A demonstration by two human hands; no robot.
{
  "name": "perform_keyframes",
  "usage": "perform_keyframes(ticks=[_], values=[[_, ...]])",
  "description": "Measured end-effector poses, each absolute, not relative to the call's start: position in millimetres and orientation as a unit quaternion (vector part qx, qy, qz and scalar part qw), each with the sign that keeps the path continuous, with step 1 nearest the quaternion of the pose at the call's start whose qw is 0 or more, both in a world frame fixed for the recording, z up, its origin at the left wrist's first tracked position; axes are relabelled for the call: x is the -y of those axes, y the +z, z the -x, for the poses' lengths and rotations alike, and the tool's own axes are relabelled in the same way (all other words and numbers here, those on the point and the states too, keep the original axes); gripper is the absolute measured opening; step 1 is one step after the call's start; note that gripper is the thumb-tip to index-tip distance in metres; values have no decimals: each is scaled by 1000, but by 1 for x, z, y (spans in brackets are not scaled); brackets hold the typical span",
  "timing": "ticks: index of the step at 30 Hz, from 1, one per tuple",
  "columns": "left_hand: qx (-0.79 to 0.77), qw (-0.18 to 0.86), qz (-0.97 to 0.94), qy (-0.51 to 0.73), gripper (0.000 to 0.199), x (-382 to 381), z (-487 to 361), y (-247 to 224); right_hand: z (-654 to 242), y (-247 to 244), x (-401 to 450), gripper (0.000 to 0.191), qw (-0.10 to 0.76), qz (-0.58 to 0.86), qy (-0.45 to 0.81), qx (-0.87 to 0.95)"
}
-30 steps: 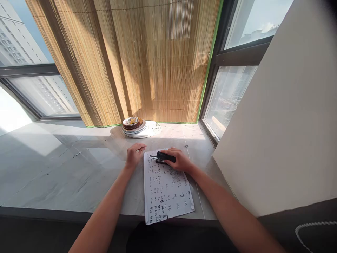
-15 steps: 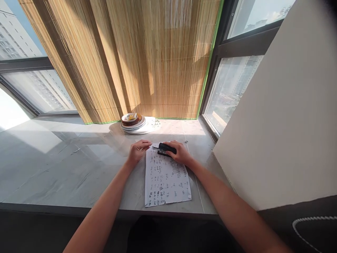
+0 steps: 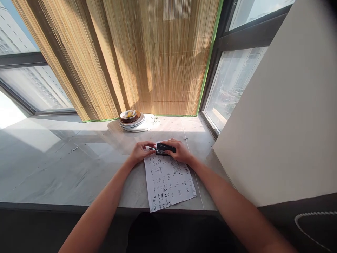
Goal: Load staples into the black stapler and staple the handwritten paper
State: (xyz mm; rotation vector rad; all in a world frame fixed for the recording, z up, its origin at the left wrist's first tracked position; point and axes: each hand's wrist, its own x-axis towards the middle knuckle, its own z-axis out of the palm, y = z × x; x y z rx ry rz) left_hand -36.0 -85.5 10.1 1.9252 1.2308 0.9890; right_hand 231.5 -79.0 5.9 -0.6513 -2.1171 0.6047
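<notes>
My right hand (image 3: 181, 151) is wrapped around the back of a black stapler (image 3: 165, 147), which lies over the upper part of a handwritten sheet of paper (image 3: 168, 186). The stapler's jaws point left, with a gap between its top and base. A small metal part (image 3: 152, 149) sticks out of its left end. My left hand (image 3: 140, 152) has thumb and forefinger closed around that metal part. Whether any staples are in it is too small to tell. The paper lies slanted, its lower edge near the front of the counter.
A stack of plates (image 3: 131, 121) with a small yellow packet on top stands at the back by the bamboo blind (image 3: 158, 70). A white wall (image 3: 276, 123) rises close on the right. The marble counter (image 3: 65, 175) ends in a dark front edge.
My left hand has moved right and closed on the metal part at the stapler's end. The paper has turned slightly, its near end swinging right. The right hand keeps its hold.
</notes>
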Motion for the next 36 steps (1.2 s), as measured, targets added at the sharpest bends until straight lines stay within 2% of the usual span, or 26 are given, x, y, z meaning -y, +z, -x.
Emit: perform_keyframes(ticks=[20,28,36], values=[[-427,323,-758,373,32,87,34,11,-231,12,83,45,398,262,250,843],[-432,355,-738,378,35,89,31,14,-231,13,84,44,404,257,259,839],[-416,311,-740,428,23,91,35,12,-239,13,79,39,449,273,320,788]])
